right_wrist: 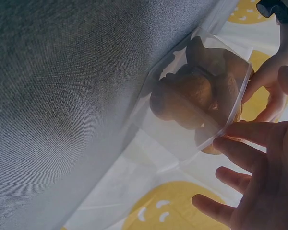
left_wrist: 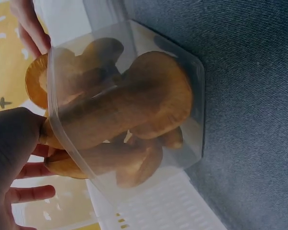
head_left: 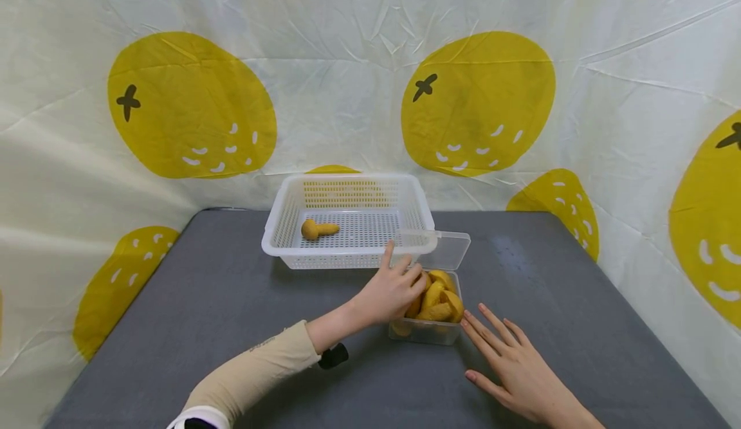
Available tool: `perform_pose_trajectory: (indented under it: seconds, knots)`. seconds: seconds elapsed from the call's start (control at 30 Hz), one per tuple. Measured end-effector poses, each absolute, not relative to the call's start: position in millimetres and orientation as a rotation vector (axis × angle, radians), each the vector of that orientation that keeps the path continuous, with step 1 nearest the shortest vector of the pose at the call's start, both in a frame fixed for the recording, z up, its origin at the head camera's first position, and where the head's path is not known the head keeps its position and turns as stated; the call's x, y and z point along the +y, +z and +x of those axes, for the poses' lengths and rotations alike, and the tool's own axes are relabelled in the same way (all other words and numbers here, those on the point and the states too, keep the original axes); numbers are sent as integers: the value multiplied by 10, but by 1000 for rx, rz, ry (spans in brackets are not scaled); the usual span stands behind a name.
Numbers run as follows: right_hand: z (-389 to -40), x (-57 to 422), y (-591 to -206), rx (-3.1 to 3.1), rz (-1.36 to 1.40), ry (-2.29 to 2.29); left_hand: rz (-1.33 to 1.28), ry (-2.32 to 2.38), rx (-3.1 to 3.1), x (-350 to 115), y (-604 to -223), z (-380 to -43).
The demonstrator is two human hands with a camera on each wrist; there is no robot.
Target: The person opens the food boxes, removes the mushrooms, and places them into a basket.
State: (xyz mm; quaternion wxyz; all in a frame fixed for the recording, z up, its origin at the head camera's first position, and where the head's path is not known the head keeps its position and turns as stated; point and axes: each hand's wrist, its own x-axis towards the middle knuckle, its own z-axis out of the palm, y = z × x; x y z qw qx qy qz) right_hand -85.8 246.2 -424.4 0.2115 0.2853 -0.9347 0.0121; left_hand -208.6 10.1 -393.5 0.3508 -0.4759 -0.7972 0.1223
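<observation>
A clear plastic box (head_left: 428, 334) full of brown-yellow mushrooms (head_left: 435, 297) stands on the table, its clear lid (head_left: 451, 251) swung back behind it. My left hand (head_left: 386, 292) reaches over the box's left side and pinches the stem end of one mushroom (left_wrist: 129, 110), whose cap is down inside the box in the left wrist view. Some of its other fingers stretch out beyond the mushrooms. My right hand (head_left: 515, 368) is spread on the box's right side, with its fingertips (right_wrist: 223, 143) right at the rim.
Behind the box stands a white slotted basket (head_left: 332, 261) with a single mushroom (head_left: 311, 229) lying in it. The lid overlaps the basket's front right corner in the head view. A grey cloth covers the table (head_left: 220, 326); a fruit-print curtain (head_left: 347, 94) hangs behind.
</observation>
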Motion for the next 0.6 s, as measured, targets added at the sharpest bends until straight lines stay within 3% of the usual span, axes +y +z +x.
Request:
perform_pose_trajectory:
  seconds: [0.6]
  knots:
    - [-856,2470,-4282,-2593,786,41,-1232,419,-1834,68,-3817,-2117]
